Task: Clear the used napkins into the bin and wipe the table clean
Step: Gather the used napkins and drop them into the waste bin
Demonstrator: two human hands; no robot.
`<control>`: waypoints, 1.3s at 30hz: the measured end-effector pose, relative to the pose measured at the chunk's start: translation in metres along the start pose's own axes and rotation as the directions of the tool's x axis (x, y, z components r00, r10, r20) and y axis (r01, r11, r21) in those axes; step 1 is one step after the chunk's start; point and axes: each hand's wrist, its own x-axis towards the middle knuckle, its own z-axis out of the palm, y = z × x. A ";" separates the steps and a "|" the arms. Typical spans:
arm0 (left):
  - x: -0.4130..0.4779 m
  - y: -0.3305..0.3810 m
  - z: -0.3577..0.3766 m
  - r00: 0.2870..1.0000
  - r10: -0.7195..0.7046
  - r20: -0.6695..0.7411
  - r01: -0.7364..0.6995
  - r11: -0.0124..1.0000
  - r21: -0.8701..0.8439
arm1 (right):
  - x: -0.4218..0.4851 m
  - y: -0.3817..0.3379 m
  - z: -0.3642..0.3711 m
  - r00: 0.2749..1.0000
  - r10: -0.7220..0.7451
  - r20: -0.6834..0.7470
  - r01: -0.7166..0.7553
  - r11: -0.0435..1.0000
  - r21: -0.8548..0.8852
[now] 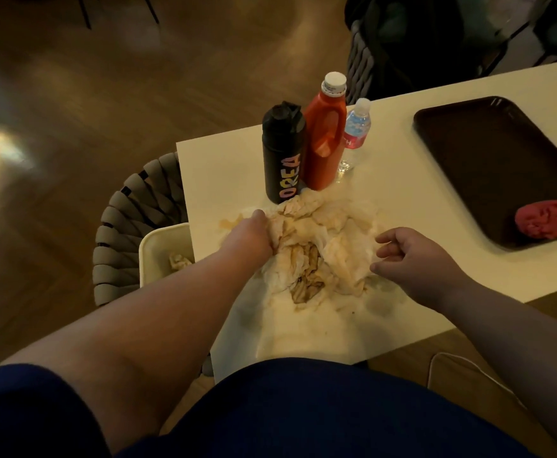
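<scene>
White table, spanning centre to right of frame. Dark tray at right, carrying a red cloth at its lower corner. Stained napkins, one crumpled heap at centre of frame, lying on brown smears. They look damp, limp and light, and are likely to tear or shed pieces if pulled by an edge, so the heap is best gathered inward from both sides and lifted as a single wad. Pale bin, at left just below the table edge, already holding a crumpled napkin. Above the heap stand a black bottle, which touches it, a red jug and a water bottle. Left hand: fingers curled into the heap's left edge, gripping it. Right hand: fingers loosely curled, holding nothing, just beside the heap's right edge.
</scene>
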 end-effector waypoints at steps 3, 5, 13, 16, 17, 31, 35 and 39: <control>0.000 -0.004 0.000 0.999 0.025 -0.038 -0.026 1.000 -0.013 | -0.001 0.002 0.003 1.000 -0.015 0.008 0.015 1.000 -0.014; -0.004 -0.010 -0.003 0.997 0.034 -0.067 -0.036 0.999 -0.014 | -0.001 0.000 0.008 0.999 -0.037 0.026 0.038 0.999 -0.035; -0.032 -0.031 -0.034 0.981 0.015 -0.195 -0.041 0.991 -0.129 | 0.016 -0.043 0.056 0.963 -0.197 0.182 0.233 0.952 -0.201; -0.045 -0.041 -0.042 0.969 0.007 -0.248 -0.053 0.983 -0.179 | 0.028 -0.060 0.079 0.928 -0.236 0.287 0.324 0.893 -0.312; -0.049 -0.044 -0.044 0.965 0.009 -0.264 -0.061 0.980 -0.189 | 0.030 -0.064 0.087 0.921 -0.236 0.309 0.341 0.872 -0.350; -0.083 -0.079 -0.044 0.951 -0.125 -0.282 -0.015 0.894 -0.447 | 0.048 -0.089 0.117 0.924 -0.240 0.298 0.365 0.786 -0.499; -0.084 -0.084 -0.052 0.939 -0.179 -0.294 0.026 0.890 -0.456 | 0.043 -0.106 0.091 0.939 -0.255 0.230 0.326 0.874 -0.361; -0.084 -0.085 -0.060 0.929 -0.225 -0.295 0.050 0.863 -0.502 | 0.039 -0.122 0.073 0.954 -0.248 0.166 0.278 0.942 -0.188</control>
